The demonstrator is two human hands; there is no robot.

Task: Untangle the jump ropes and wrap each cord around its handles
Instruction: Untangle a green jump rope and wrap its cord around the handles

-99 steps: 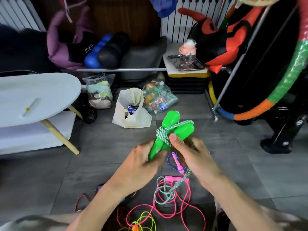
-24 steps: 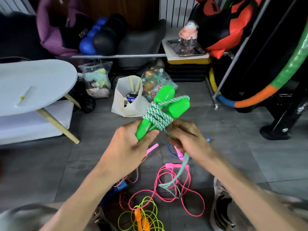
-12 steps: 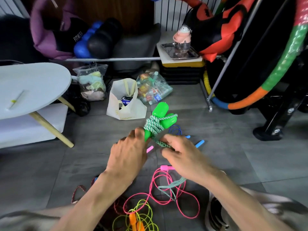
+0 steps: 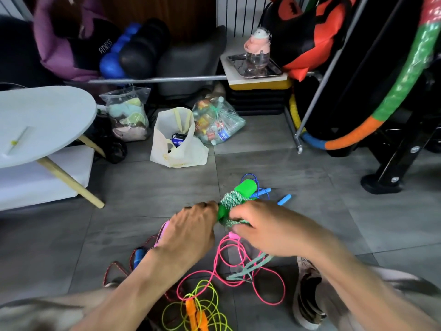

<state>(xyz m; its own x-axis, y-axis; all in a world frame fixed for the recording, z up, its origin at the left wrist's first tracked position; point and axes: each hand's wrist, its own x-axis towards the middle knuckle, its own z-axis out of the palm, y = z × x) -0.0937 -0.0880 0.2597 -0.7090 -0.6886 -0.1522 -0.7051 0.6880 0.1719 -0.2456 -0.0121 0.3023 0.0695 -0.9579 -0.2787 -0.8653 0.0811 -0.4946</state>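
Green handles (image 4: 245, 188) with the braided cord (image 4: 232, 199) wound round them are now low, close above the floor (image 4: 310, 211), held between my two hands. A second ago I had them raised higher, in front of the white bag (image 4: 179, 149), and four seconds ago there were only a few turns of cord on them; now the bundle of turns is thick. My left hand (image 4: 191, 232) grips the lower ends of the handles, its fingers curled round them. My right hand (image 4: 269, 228) is closed on the cord just beside the wound part, and from under it the loose tail (image 4: 250, 268) hangs down onto the pink rope (image 4: 238, 266). So I judge this rope is almost wrapped, but the tail is not yet finished.

Other ropes wait on the floor. The pink rope lies in open loops under my right wrist, the yellow cord with orange handles (image 4: 195, 314) is near my knees, a red cord (image 4: 117, 268) with a blue handle lies under my left forearm, and a blue rope (image 4: 262, 192) is just behind the green handles. The green tail crosses the pink loops, and if I pull it, it may drag them along. A shoe (image 4: 307, 295) is at the right, and a table (image 4: 47, 115) stands well apart at the left.
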